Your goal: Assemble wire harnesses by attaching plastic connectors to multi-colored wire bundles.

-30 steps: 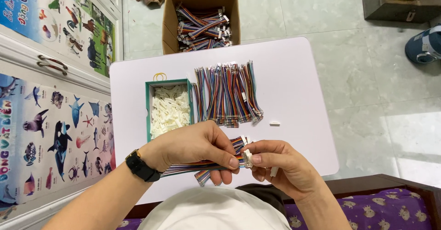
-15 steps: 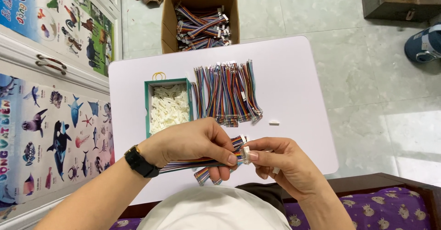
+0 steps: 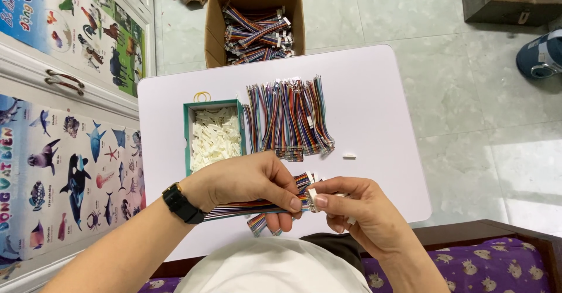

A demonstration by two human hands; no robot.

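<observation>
My left hand (image 3: 249, 184) grips a bundle of rainbow ribbon cables (image 3: 240, 208) over the near edge of the white table (image 3: 380, 94). My right hand (image 3: 357, 211) pinches a small white plastic connector (image 3: 312, 198) against the cable ends. Beyond my hands lies a row of rainbow cables (image 3: 290, 117) side by side. A green tray (image 3: 188, 135) to their left holds many white connectors (image 3: 215, 138). One loose white connector (image 3: 349, 156) lies on the table to the right of the row.
A cardboard box (image 3: 254, 3) of bundled rainbow cables stands on the tiled floor behind the table. A yellow rubber band (image 3: 202, 96) lies by the tray. Animal posters (image 3: 52, 152) cover the cabinet doors at left. A dark crate (image 3: 509, 3) sits far right.
My hands stay together over the table's near edge, with the right fingers shifting slightly on the connector. Nothing else has moved.
</observation>
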